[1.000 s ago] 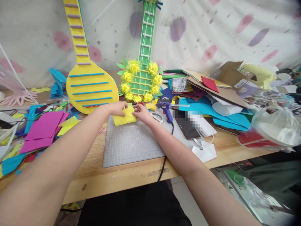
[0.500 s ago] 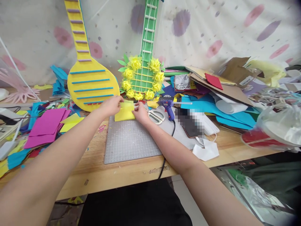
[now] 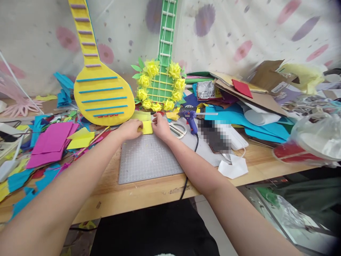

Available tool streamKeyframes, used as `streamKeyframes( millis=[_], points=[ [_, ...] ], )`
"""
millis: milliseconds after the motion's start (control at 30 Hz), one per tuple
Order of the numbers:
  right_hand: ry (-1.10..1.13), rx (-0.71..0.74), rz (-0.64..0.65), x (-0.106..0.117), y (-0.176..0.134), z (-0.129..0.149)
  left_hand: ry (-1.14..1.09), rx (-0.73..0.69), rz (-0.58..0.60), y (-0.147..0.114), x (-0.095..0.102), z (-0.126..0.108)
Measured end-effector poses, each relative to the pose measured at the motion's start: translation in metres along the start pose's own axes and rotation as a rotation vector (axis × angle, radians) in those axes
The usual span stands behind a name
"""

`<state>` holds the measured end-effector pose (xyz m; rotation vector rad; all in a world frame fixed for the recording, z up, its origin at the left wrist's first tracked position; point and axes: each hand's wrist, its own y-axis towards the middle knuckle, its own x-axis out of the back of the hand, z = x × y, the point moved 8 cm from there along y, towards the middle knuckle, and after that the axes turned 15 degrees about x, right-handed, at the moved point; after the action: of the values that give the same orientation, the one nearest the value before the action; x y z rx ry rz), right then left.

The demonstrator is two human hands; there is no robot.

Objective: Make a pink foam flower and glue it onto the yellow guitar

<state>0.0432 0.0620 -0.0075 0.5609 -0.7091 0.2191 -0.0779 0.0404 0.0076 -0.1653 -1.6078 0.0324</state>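
A small piece of yellow paper (image 3: 147, 127) lies between my hands at the far edge of the grey cutting mat (image 3: 149, 160). My left hand (image 3: 131, 128) pinches its left side, fingers curled. At its right edge, my right hand (image 3: 160, 127) closes thumb and fingers on the paper; the fingertips are partly hidden. Just behind, more pale yellow paper (image 3: 141, 115) shows. Scissors (image 3: 179, 130) with white handles lie beside my right hand, and a purple glue gun (image 3: 192, 122) rests farther right.
Behind the mat stand a yellow paper guitar (image 3: 103, 92) and a green one (image 3: 164, 80) ringed with yellow flowers. Magenta sheets (image 3: 50, 142) and scraps cover the left. At right are a phone (image 3: 217, 140), stacked card (image 3: 255, 97) and a bagged tub (image 3: 314, 145). The glue gun's cord crosses the mat.
The yellow paper between my hands now looks smaller, apparently folded over. My left hand has come lower and nearer along it, while my right hand has stayed almost in place.
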Motion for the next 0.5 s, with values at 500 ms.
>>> streamKeyframes(
  millis=[500],
  points=[
    [0.174, -0.075, -0.049, -0.005, -0.013, -0.009, 0.065, 0.263, 0.141, 0.036, 0.003, -0.003]
  ],
)
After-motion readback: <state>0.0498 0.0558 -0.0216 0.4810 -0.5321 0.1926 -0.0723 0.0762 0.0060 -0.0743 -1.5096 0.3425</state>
